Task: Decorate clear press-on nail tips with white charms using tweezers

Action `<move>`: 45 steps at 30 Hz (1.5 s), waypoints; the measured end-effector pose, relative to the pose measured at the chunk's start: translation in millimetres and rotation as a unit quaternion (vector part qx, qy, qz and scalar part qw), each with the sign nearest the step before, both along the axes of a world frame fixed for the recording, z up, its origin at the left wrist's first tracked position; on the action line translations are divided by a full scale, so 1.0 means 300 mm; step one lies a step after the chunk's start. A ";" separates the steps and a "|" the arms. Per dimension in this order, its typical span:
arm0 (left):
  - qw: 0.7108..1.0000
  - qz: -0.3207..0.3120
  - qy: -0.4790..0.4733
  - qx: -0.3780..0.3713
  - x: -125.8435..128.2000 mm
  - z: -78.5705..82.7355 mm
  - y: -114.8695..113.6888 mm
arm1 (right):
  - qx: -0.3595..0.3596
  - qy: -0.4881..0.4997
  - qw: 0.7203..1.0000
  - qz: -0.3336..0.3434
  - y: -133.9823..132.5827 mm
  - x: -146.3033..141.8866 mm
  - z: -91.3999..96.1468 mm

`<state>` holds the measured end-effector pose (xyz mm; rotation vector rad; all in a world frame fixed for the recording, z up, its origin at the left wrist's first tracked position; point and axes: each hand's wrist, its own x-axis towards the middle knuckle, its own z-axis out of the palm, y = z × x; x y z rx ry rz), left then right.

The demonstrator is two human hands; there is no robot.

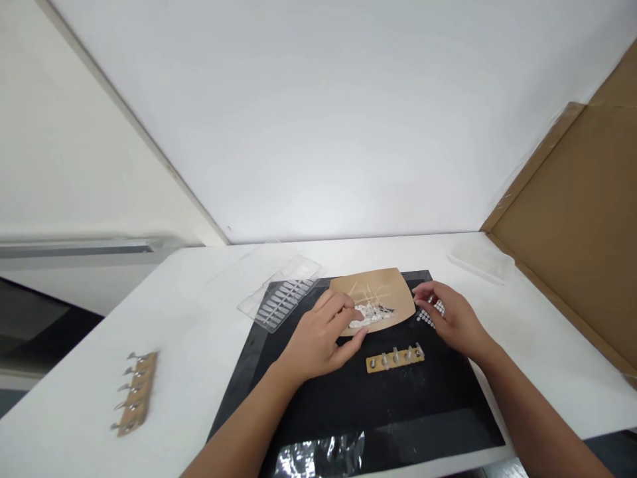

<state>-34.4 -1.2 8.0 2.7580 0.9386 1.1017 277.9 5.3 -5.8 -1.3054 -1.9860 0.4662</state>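
A tan tray (365,280) with a pile of small white pieces (373,315) and several thin sticks lies on the black mat (343,398). My left hand (323,332) reaches over its left side, fingers curled at the white pieces and thumb by the near rim. Whether a piece is between those fingertips is hidden. At the tray's right edge, my right hand (452,318) has thumb and fingertips drawn together beside a sheet of white round dots (426,317), which it partly covers; what they pinch is too small to tell. A tan strip holding several clear nail tips (395,359) lies nearer me.
A clear plastic case of nail tips (283,302) lies open at the mat's upper left. Another strip with nail tips (137,395) lies far left on the white table (194,332). A clear lid (482,264) sits back right, by a cardboard panel (572,219).
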 end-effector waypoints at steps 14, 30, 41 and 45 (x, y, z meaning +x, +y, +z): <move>0.991 -0.097 -0.092 0.009 0.076 -0.011 -0.039 | -0.289 0.383 0.859 0.179 -0.105 -0.188 0.023; 0.996 -0.054 -0.070 -0.004 0.072 -0.015 -0.051 | -0.139 0.237 0.949 0.153 -0.096 -0.190 0.014; 0.998 -0.030 -0.041 0.044 0.071 -0.035 -0.037 | 0.015 0.095 0.987 0.127 -0.077 -0.165 -0.010; 0.995 0.040 -0.054 0.069 0.068 -0.020 -0.031 | 0.022 0.055 0.993 0.099 -0.060 -0.139 -0.024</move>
